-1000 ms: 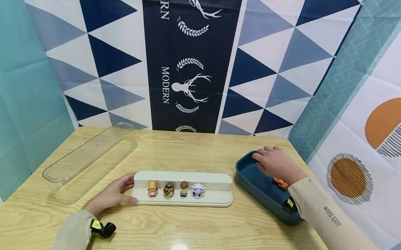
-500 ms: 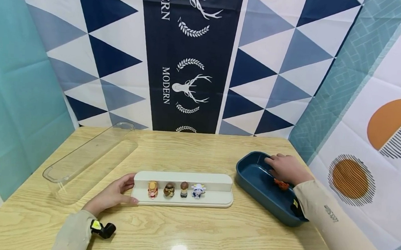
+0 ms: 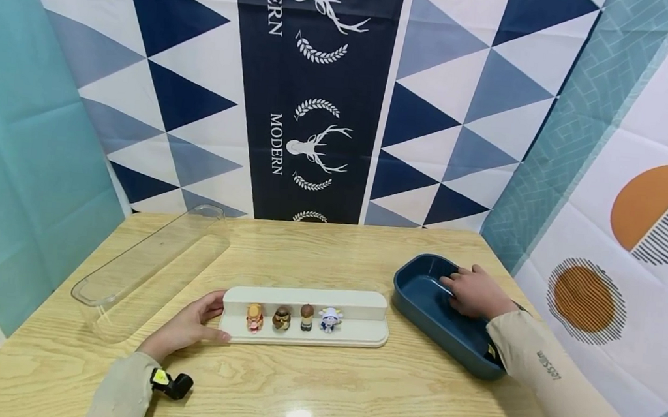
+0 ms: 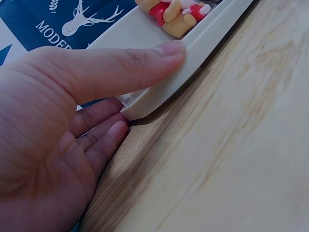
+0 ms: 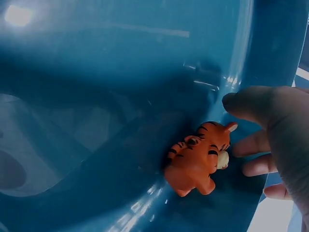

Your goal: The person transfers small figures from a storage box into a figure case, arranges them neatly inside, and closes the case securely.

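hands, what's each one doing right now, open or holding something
Left hand: holding one end of the white stand.
Right hand: open, beside the tiger figure, not gripping it.

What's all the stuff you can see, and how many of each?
Table: 1, pale wood, centre
Clear case: 1, see-through, table's left
Stand: 1, white, mid-table
Small figures: 4, mixed colours, on the stand
Tray: 1, dark blue, table's right
Tiger figure: 1, orange and black, in the tray
Wall cloths: several, mostly blue, teal and white, around the table
Wrist cameras: 2, black and yellow, on wrists
Sleeves: 2, beige, on arms
Left hand: 1, bare, holding the stand's left end
Right hand: 1, bare, partly in the tray, near the tiger figure
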Tool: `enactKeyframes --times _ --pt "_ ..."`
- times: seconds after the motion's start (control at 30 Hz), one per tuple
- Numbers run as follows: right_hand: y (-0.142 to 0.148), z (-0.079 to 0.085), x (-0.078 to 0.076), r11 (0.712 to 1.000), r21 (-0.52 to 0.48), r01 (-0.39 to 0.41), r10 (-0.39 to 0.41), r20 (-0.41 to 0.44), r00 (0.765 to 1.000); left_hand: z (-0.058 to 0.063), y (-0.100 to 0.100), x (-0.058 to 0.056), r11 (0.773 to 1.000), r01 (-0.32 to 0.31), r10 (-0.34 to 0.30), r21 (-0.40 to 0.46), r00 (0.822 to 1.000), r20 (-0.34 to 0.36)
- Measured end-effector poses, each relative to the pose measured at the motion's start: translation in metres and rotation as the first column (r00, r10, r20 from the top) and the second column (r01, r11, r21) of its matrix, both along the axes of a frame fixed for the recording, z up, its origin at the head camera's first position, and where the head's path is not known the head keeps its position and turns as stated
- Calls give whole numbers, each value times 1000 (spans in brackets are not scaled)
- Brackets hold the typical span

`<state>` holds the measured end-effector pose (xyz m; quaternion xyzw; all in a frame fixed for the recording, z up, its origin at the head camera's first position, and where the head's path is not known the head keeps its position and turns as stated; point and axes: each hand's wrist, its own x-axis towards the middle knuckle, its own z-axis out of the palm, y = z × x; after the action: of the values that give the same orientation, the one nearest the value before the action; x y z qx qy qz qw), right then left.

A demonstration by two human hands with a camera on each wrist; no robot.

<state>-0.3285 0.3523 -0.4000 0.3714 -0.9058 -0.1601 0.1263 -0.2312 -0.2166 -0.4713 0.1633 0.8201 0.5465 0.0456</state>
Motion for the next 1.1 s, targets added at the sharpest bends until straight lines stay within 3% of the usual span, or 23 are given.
enactKeyframes --times 0.47,0.83,1.1 --pt "3 -14 -5 995 90 -34 40 -62 997 1 1 2 1000 14 -14 -4 1000 -11" --pt "5 -5 4 997 75 -7 6 22 1000 3 3 3 1000 16 -16 -7 1000 -16" --pt "3 -5 6 997 54 54 -60 134 989 1 2 2 1000 4 -5 -14 1000 -23"
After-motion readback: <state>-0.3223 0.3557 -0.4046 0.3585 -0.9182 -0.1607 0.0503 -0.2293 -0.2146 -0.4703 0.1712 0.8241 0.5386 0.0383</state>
